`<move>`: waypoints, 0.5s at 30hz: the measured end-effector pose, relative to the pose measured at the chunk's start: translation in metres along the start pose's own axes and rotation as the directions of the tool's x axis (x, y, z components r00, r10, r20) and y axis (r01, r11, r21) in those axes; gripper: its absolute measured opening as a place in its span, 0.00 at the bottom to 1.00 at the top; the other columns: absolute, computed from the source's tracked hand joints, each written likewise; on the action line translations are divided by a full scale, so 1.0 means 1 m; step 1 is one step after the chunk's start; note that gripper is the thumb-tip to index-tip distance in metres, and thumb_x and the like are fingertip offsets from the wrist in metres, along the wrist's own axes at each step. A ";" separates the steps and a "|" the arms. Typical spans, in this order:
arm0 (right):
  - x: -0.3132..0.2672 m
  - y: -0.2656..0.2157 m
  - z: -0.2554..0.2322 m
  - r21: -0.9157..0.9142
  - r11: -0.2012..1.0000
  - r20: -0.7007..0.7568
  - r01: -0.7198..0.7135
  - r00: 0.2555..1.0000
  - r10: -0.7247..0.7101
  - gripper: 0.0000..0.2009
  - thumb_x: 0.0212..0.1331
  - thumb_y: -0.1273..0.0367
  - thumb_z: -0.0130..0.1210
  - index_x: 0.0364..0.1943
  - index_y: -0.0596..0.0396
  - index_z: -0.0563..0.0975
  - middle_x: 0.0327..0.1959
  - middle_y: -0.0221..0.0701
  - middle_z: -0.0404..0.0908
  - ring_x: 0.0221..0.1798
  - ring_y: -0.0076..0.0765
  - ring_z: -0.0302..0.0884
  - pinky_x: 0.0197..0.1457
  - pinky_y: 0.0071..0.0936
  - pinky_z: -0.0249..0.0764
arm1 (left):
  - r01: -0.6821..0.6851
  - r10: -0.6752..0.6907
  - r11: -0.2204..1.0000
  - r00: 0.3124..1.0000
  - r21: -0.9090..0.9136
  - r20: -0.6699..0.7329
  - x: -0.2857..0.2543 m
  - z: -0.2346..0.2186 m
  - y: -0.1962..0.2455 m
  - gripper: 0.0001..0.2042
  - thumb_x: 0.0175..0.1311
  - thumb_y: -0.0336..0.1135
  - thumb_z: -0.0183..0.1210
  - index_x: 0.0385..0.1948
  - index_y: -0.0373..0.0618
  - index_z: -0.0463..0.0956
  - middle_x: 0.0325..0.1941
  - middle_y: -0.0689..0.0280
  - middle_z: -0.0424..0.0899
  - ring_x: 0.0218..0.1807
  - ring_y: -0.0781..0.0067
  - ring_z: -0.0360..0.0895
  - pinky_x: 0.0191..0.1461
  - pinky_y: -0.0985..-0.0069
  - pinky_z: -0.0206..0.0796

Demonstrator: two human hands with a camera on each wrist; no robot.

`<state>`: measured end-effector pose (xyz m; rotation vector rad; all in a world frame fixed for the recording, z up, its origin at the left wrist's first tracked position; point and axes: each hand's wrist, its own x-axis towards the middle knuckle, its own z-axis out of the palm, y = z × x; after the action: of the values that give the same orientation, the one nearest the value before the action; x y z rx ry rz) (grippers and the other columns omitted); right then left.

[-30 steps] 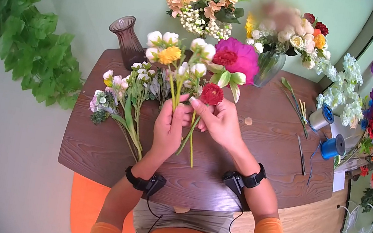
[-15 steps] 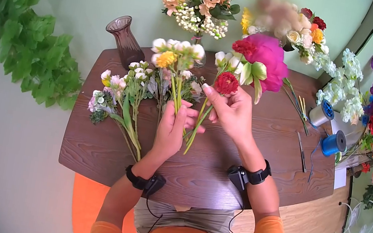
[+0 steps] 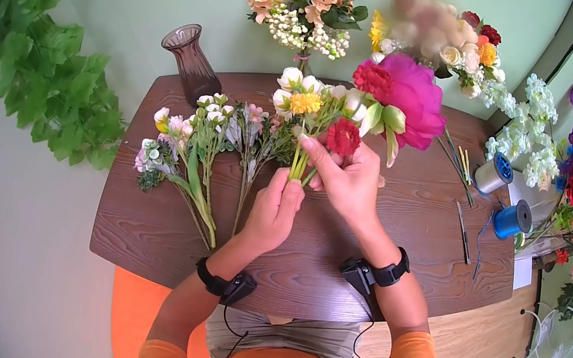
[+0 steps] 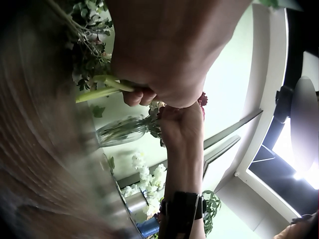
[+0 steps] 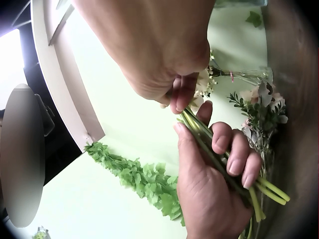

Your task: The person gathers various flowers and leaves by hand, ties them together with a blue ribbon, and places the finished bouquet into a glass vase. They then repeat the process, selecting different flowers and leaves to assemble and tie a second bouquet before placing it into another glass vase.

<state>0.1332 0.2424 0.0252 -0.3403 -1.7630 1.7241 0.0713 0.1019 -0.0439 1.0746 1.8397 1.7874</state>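
Observation:
My left hand grips a bundle of green stems; in the right wrist view its fingers curl round the stems, whose cut ends stick out below. Above it, my right hand pinches the stems near the flower heads. The bunch carries white buds, a yellow flower, a red flower, another red bloom and a large magenta bloom leaning right. In the left wrist view, stem ends show beside the left hand.
Loose flower sprays lie left on the table. A tilted purple glass vase stands behind them. Two spools, one white and one blue, cut stems and a pen-like tool are right. Bouquets stand behind.
The left hand has moved right and up with its stems, joining the right hand's flowers. The two groups of blooms, apart half a second ago, now stand together in one bunch.

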 end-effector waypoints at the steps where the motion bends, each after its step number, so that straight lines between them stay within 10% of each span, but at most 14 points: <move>1: 0.001 -0.001 -0.001 0.000 1.000 0.001 0.000 1.000 0.000 0.09 0.66 0.68 0.67 0.37 0.60 0.82 0.19 0.20 0.78 0.19 0.12 0.72 0.20 0.17 0.68 | 0.000 0.000 1.000 1.000 0.000 -0.001 0.000 0.000 0.001 0.12 0.83 0.40 0.42 0.48 0.41 0.68 0.25 0.66 0.75 0.23 0.76 0.71 0.28 0.75 0.64; 3: 0.003 -0.004 -0.003 0.132 0.989 0.155 -0.065 0.987 0.044 0.10 0.71 0.66 0.60 0.47 0.60 0.80 0.29 0.26 0.82 0.22 0.15 0.75 0.24 0.17 0.74 | 0.110 -0.094 0.899 0.994 -0.423 0.059 0.001 0.000 0.005 0.11 0.84 0.40 0.40 0.45 0.44 0.67 0.27 0.68 0.72 0.22 0.82 0.65 0.25 0.83 0.58; 15: 0.004 -0.003 -0.006 0.005 1.000 0.210 -0.004 0.978 0.002 0.09 0.73 0.70 0.57 0.44 0.64 0.80 0.25 0.25 0.82 0.24 0.14 0.77 0.28 0.19 0.73 | 0.008 -0.052 0.916 0.994 -0.401 -0.099 0.006 0.001 0.013 0.11 0.84 0.42 0.40 0.45 0.46 0.65 0.28 0.69 0.72 0.20 0.86 0.63 0.21 0.86 0.54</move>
<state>0.1350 0.2491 0.0289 -0.1625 -1.9063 1.8225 0.0719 0.1058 -0.0305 0.8007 1.4386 2.1176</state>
